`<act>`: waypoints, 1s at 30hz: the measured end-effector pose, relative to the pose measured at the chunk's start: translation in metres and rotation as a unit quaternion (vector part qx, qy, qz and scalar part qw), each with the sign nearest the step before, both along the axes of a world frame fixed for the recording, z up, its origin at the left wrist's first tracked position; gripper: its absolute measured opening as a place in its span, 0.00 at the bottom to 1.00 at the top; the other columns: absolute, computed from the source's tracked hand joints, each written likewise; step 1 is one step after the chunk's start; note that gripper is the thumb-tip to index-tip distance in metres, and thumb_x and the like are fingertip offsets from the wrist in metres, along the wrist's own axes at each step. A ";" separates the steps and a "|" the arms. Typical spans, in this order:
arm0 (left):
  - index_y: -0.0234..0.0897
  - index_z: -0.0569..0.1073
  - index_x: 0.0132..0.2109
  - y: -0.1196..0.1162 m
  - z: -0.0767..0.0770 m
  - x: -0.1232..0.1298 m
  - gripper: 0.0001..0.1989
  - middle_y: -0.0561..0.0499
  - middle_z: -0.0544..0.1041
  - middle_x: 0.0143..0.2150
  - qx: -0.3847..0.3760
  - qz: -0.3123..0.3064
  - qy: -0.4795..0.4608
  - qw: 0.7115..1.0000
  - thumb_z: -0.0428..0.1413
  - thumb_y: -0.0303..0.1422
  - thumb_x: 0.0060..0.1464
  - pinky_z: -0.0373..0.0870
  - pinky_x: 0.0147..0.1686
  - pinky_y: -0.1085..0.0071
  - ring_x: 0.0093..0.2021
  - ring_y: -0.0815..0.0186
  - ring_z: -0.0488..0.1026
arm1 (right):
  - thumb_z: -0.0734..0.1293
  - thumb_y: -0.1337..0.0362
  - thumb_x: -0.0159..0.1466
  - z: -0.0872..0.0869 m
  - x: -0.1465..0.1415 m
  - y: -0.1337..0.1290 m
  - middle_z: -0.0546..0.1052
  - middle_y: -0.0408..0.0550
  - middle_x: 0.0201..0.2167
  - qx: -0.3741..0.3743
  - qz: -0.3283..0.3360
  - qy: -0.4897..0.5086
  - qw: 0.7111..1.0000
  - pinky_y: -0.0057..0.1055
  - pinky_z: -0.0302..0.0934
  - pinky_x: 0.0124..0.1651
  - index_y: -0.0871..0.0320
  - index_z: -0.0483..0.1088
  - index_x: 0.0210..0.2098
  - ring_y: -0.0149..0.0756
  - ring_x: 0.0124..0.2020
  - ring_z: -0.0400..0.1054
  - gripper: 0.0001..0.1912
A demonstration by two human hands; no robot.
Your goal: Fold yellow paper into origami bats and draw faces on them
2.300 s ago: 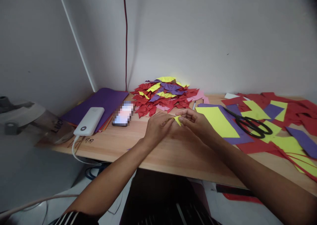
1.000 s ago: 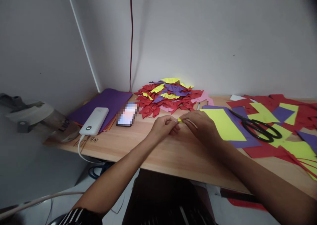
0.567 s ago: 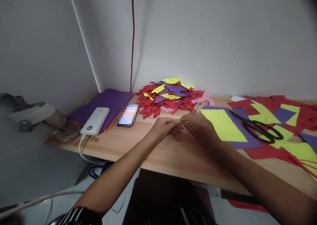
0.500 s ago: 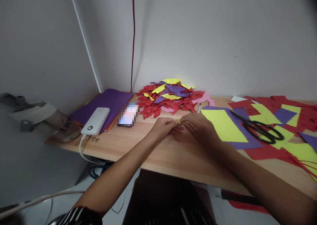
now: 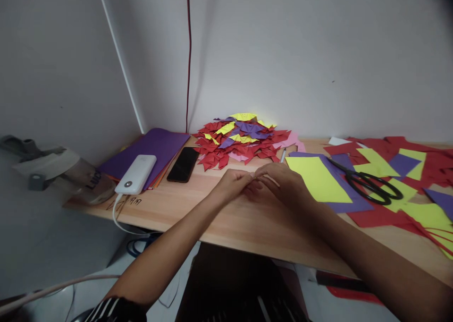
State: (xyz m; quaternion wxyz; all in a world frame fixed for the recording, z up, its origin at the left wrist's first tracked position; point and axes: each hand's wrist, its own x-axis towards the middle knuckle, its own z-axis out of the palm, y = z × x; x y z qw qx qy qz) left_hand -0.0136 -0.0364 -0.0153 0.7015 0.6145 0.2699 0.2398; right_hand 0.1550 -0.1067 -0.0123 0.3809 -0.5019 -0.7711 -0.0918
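Observation:
My left hand and my right hand meet above the wooden table, fingertips pinched together. Between them is a small piece of yellow paper, which the fingers now hide almost wholly. Behind the hands lies a heap of folded paper shapes in red, yellow, purple and pink, some with small drawn dots. To the right of my right hand, a yellow sheet rests on a purple sheet. A white pen lies just behind that hand.
Black-handled scissors lie among cut red, yellow and purple paper pieces at right. On the left are a phone, a white power bank with a cable, purple sheets and a clear bottle with a grey lid.
The phone screen has gone from lit to dark. The yellow bit between my fingertips has slipped from sight as the fingers shifted slightly. Both hands stay in nearly the same place.

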 end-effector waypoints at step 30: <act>0.28 0.75 0.30 -0.006 0.006 0.001 0.12 0.49 0.76 0.26 -0.125 0.056 -0.075 0.988 0.64 0.35 0.43 0.61 0.25 0.77 0.24 0.74 0.70 | 0.62 0.66 0.66 0.003 -0.006 0.000 0.76 0.50 0.36 0.016 0.035 0.050 0.998 0.33 0.66 0.41 0.54 0.72 0.35 0.38 0.41 0.71 0.06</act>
